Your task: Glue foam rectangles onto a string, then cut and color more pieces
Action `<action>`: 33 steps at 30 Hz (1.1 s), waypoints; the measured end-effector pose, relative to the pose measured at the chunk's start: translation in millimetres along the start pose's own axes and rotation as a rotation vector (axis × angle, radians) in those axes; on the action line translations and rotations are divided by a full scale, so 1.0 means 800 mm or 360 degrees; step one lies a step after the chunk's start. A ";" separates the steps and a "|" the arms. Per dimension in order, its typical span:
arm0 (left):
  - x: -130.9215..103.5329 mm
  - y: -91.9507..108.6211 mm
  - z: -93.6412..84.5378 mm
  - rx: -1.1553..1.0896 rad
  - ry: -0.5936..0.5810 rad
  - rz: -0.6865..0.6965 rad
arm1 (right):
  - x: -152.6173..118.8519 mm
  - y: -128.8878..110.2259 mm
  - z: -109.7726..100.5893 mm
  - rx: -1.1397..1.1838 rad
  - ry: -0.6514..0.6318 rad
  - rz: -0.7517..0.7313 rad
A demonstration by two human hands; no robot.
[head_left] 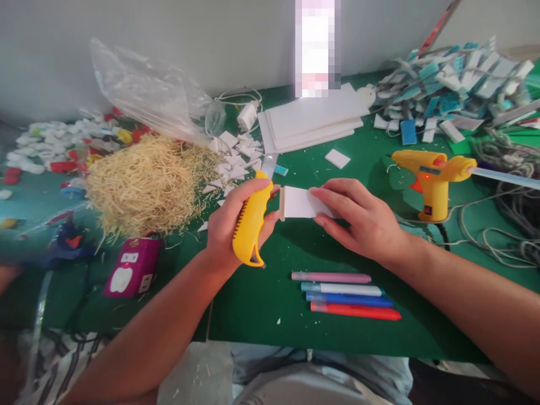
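My left hand is closed around a yellow utility knife, its blade pointing up and away from me. The thumb and fingertips of that hand also reach the left end of a small white board piece, where a beige strip runs along the edge. My right hand pinches the right end of the same board piece between thumb and fingers. Beyond the knife tip lies a small blue-and-white piece, and a loose white rectangle rests farther right.
Several markers lie in front of me. A yellow glue gun stands at right, below a pile of blue and white pieces. White sheets are stacked behind. Left are straw shreds, white scraps and a purple power socket.
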State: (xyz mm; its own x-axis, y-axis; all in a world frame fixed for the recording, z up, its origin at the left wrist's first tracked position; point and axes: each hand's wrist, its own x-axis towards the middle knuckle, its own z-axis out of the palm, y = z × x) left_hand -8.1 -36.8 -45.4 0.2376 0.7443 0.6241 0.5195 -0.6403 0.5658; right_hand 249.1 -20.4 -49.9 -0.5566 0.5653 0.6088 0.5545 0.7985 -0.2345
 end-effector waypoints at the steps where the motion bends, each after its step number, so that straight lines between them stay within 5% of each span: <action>1: 0.000 -0.001 0.000 -0.0069 -0.0002 0.0017 | 0.000 0.000 0.000 0.0014 -0.0004 -0.0002; 33: -0.001 -0.007 -0.010 0.0069 -0.0349 0.0022 | 0.002 0.015 -0.003 -0.0195 -0.0057 -0.0306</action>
State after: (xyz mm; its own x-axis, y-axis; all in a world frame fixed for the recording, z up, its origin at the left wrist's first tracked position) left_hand -18.0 -35.3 -44.8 0.4151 0.7620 0.4970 0.5486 -0.6455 0.5315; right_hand 256.0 -10.5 -49.5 -0.6794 0.4141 0.6058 0.5059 0.8623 -0.0221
